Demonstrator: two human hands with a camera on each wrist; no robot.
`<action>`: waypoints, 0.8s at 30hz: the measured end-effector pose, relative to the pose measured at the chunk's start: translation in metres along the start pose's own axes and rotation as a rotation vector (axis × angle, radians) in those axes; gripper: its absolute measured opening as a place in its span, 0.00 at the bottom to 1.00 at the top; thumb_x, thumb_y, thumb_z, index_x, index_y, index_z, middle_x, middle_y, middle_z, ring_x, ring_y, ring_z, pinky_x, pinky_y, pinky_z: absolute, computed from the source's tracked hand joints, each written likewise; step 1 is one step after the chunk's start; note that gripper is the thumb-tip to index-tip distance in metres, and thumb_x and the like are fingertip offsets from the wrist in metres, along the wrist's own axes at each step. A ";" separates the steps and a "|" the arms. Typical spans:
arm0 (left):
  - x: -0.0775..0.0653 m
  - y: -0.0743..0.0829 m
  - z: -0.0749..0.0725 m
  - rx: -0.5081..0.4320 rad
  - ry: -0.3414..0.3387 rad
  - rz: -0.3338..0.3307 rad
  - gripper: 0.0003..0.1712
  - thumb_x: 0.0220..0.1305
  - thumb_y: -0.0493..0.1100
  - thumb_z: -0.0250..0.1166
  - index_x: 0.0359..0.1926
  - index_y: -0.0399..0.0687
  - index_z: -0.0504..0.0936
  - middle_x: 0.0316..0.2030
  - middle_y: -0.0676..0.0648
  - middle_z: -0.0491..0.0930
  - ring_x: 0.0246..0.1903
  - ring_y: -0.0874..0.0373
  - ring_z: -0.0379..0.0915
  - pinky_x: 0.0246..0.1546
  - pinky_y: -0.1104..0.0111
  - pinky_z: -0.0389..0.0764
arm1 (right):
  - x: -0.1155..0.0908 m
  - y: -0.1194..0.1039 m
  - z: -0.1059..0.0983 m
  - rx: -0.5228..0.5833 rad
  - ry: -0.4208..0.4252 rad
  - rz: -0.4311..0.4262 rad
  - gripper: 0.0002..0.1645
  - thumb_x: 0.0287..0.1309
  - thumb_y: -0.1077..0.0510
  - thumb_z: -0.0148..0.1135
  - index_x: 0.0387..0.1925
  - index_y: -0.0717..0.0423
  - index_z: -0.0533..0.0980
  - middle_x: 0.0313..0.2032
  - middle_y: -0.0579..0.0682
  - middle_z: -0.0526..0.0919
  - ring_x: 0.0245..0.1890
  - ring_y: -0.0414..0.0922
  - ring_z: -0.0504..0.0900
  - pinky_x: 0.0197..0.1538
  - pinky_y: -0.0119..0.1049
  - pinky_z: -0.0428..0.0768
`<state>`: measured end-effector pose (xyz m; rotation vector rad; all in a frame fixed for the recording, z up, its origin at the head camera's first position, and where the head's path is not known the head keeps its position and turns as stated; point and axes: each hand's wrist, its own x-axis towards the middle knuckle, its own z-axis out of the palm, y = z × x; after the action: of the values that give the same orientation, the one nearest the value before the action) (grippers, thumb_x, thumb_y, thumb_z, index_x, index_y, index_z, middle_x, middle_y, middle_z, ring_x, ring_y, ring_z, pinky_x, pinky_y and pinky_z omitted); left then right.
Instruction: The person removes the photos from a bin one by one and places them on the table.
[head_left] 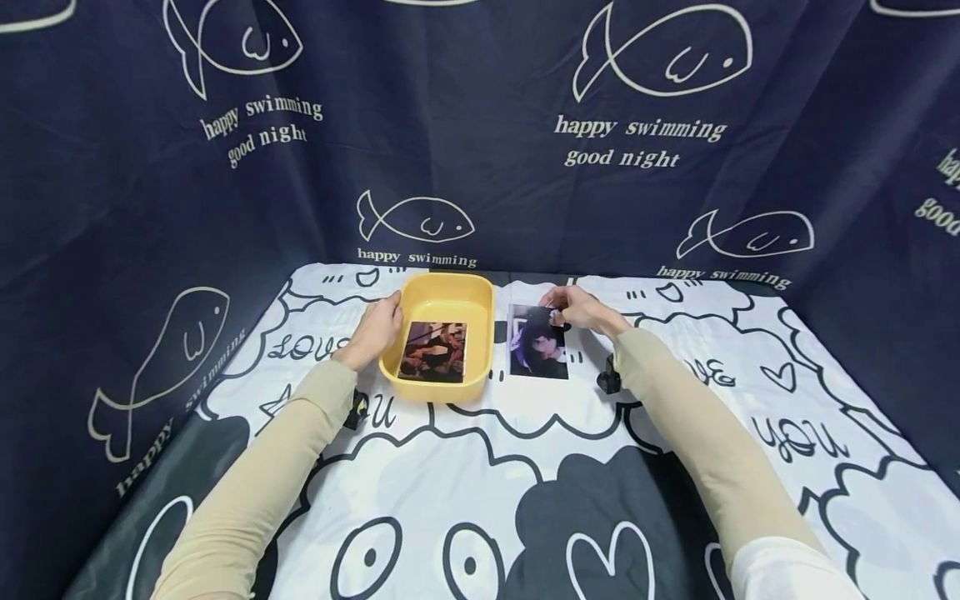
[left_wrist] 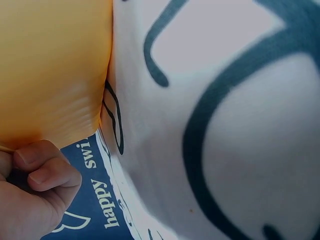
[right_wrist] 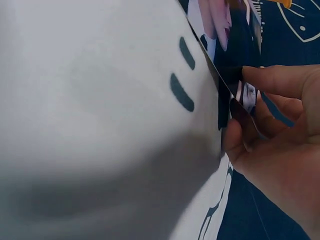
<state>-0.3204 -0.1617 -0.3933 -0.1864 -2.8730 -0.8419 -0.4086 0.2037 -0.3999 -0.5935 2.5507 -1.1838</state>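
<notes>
A yellow plastic basin [head_left: 450, 293] stands on the bed-like surface, left of centre in the head view. My left hand [head_left: 378, 329] grips its left rim; the left wrist view shows curled fingers [left_wrist: 47, 170] at the basin's edge. Inside the basin lies a dark reddish photo print [head_left: 435, 353]. To the right of the basin is a purplish photo print [head_left: 537, 346] showing a dark-haired figure. At that print's upper right corner, my right hand [head_left: 588, 311] pinches a glossy print between thumb and fingers. Whether it holds one print or several, I cannot tell.
A white cloth [head_left: 465, 467] with black cartoon drawings covers the surface. Dark blue curtains [head_left: 487, 125] with fish outlines hang behind and at both sides. A small black device [head_left: 609, 377] sits at the right wrist, another [head_left: 357, 410] at the left.
</notes>
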 end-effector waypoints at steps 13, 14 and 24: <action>-0.001 0.001 -0.002 0.025 -0.005 0.001 0.28 0.74 0.38 0.42 0.71 0.33 0.58 0.48 0.31 0.78 0.19 0.56 0.69 0.22 0.68 0.75 | 0.007 -0.016 -0.003 0.057 -0.039 -0.048 0.25 0.55 0.78 0.52 0.57 0.71 0.70 0.53 0.72 0.75 0.52 0.63 0.76 0.55 0.45 0.80; -0.001 0.000 -0.002 0.026 -0.006 0.000 0.28 0.74 0.38 0.42 0.71 0.33 0.58 0.46 0.31 0.79 0.19 0.56 0.69 0.21 0.68 0.74 | 0.009 -0.021 -0.004 0.078 -0.040 -0.056 0.25 0.56 0.76 0.53 0.57 0.69 0.70 0.55 0.71 0.75 0.54 0.63 0.76 0.57 0.48 0.79; 0.000 0.000 0.000 0.013 -0.003 0.006 0.28 0.73 0.38 0.42 0.71 0.33 0.58 0.37 0.35 0.78 0.18 0.57 0.69 0.20 0.68 0.75 | 0.038 -0.071 0.010 0.420 -0.169 -0.168 0.25 0.60 0.70 0.59 0.59 0.64 0.71 0.57 0.65 0.76 0.53 0.53 0.78 0.62 0.58 0.73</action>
<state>-0.3204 -0.1619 -0.3933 -0.1950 -2.8780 -0.8220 -0.4206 0.1379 -0.3537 -0.7736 2.0579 -1.5926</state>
